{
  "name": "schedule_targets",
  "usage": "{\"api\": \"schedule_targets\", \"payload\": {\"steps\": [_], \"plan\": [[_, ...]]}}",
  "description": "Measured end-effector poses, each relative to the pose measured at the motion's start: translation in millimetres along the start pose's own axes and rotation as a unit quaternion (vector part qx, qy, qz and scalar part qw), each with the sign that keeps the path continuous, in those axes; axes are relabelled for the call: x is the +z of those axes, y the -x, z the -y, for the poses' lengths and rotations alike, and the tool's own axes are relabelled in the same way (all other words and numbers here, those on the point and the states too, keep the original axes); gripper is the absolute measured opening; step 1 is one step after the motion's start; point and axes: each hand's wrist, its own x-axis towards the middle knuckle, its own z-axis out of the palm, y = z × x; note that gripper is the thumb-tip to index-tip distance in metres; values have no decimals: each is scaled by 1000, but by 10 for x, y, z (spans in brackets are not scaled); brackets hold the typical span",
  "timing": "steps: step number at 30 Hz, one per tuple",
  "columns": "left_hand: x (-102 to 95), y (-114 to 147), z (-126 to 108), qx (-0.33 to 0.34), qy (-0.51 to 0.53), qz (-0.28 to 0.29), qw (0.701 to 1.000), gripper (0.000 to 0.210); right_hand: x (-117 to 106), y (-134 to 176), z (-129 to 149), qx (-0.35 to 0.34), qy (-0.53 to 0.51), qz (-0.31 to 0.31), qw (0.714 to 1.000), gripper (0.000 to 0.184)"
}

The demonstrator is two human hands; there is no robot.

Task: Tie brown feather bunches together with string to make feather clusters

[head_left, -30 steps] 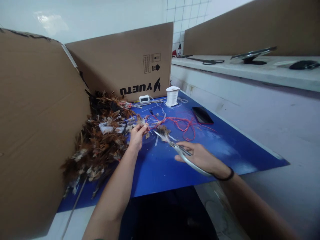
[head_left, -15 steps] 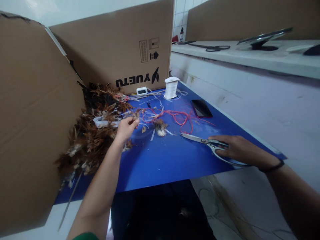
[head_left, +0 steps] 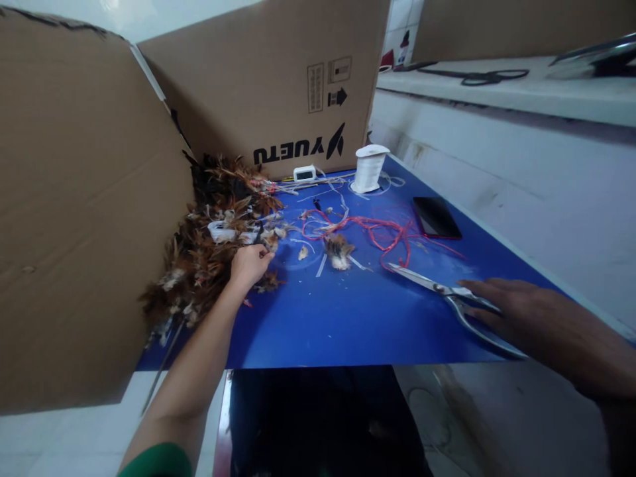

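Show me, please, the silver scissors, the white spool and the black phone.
Silver scissors [head_left: 440, 289]: head view, on the pivot between blades and handles.
White spool [head_left: 369, 171]: head view, middle of its body.
Black phone [head_left: 437, 217]: head view, middle of the screen.

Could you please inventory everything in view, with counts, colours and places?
Table top: one, blue, centre
Cardboard panels: three, brown, left, back, right
Feather pile: one, brown, left
Feather tuft: one, brown, centre
String: one tangle, red, centre
Strips: several, white, centre
Spool: one, white, far end
Display: one, white, left of spool
Phone: one, black, right
Ledge: one, white, right
Bottle: one, dark, on ledge
Far scissors: one, dark, on ledge
Near scissors: one, silver, right
Sleeve: one, green, left arm
Left hand: one, bare, at feather pile, contents unclear
Right hand: one, bare, on near scissors
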Motion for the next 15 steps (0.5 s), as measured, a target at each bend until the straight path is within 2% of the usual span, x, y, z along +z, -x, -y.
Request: {"api": "schedule_targets", "payload": {"steps": [4, 7, 9, 12, 15], "plan": [[-41, 31, -59, -44, -44, -21, 998, 32, -205, -133, 451, 13, -57, -80, 995, 46], [-94, 61, -165, -4, -38, -70, 997, 30, -324, -397, 897, -16, -161, -25, 986, 36], [-100, 58, -263, 38, -10, -83, 996, 25, -358, -624, 1142, -14, -184, 14, 983, 30], [-28, 13, -425, 81, 39, -59, 994, 21, -324, -975, 1356, 9, -144, 66, 987, 24], [114, -50, -563, 85, 61, -8, 995, 19, -220, -1264, 1432, 15, -113, 101, 988, 28]]}}
